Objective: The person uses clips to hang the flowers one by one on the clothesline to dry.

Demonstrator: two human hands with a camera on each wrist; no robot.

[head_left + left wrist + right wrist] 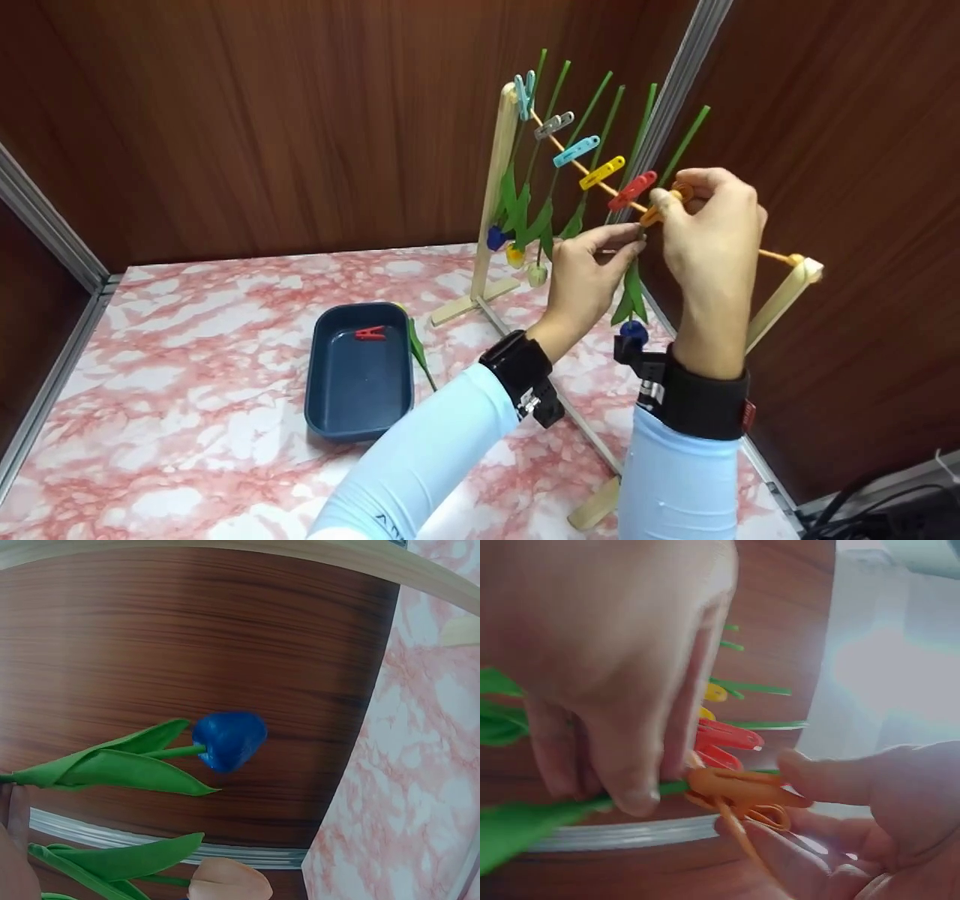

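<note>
A blue artificial tulip (231, 739) hangs head down, its green stem pinched by the fingers of my left hand (589, 277). Just above, my right hand (712, 244) holds an orange clothespin (739, 789) between thumb and fingers. That clothespin sits on the thin wooden rod (776, 256) with the tulip's stem at its jaws. Farther along the rod, a red clothespin (632, 191), a yellow one (602, 173) and several others line up with more upside-down tulips. A pale peach tulip (229, 881) shows in the left wrist view.
A wooden post (495, 187) carries the rod's far end, another post (784, 304) its near end. On the marbled tabletop (187, 360) stands a dark blue box (360, 390) with a red clothespin (370, 333) inside. A green-leaved flower (417, 346) lies beside the box.
</note>
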